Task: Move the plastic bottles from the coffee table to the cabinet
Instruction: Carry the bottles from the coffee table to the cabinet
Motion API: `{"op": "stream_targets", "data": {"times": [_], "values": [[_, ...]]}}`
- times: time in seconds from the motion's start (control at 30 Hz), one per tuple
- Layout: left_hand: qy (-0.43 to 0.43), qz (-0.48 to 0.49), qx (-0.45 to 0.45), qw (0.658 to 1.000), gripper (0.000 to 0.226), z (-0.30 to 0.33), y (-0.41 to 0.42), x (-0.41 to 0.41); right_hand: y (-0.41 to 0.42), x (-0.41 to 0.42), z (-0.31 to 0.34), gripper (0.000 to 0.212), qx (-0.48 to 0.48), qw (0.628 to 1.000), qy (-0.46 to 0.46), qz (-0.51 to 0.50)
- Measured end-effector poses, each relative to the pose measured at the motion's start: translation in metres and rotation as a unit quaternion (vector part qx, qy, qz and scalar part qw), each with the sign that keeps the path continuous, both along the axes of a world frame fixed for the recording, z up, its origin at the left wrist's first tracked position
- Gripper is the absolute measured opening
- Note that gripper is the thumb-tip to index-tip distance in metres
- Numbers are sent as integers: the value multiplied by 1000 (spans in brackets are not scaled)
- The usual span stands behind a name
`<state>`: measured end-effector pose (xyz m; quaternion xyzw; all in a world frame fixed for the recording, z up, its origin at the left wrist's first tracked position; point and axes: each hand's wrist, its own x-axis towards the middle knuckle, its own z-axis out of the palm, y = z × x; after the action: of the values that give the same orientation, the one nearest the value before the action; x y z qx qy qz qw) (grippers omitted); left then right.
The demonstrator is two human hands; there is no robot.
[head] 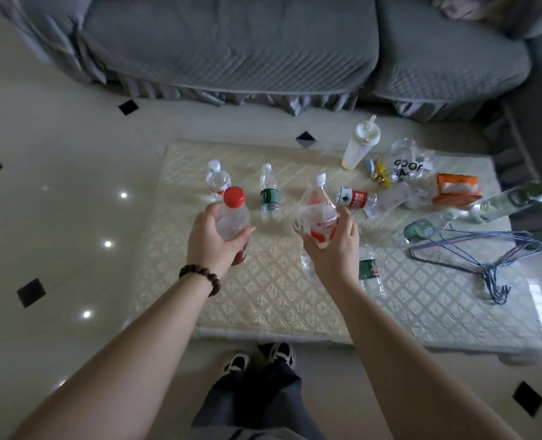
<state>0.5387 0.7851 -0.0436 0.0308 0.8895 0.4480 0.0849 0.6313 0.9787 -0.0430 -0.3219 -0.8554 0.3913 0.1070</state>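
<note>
**A:** So, gripping two at once over the coffee table (263,300). Left hand (212,239) wrapping around the red-capped bottle (233,217), fingers curling round its clear body, cap poking up above the thumb. Right hand (334,249) clutching the white-capped bottle (318,214) from below, red-and-white label facing up, neck tilting away toward the sofa (231,49).

**B:** Still sitting on the table though: small clear bottle (218,181) standing just behind the left hand, green-label bottle (269,193) standing between the two hands, red-label bottle (356,198) lying on its side just beyond the right hand. Also another green-label one (369,271) lying flat, partly hiding under the right wrist.

**A:** Looking empty, all of them. Clear plastic bag (407,166) at the back holding something, hard telling what. Yellow wrapped sweets (380,176) spilling beside it.
</note>
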Motion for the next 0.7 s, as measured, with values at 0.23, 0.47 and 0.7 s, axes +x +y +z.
{"op": "stream_targets", "data": {"times": [0.23, 0.47, 0.7], "values": [[39, -119, 31, 992, 62, 56, 40, 19, 5, 51, 63, 78, 27, 990, 69, -119], [47, -262, 31, 963, 62, 68, 86, 67, 3, 129, 78, 77, 35, 960, 79, -267], [21, -414, 26, 910, 73, 72, 137, 154, -8, 238, 79, 78, 51, 893, 95, -436]]}}
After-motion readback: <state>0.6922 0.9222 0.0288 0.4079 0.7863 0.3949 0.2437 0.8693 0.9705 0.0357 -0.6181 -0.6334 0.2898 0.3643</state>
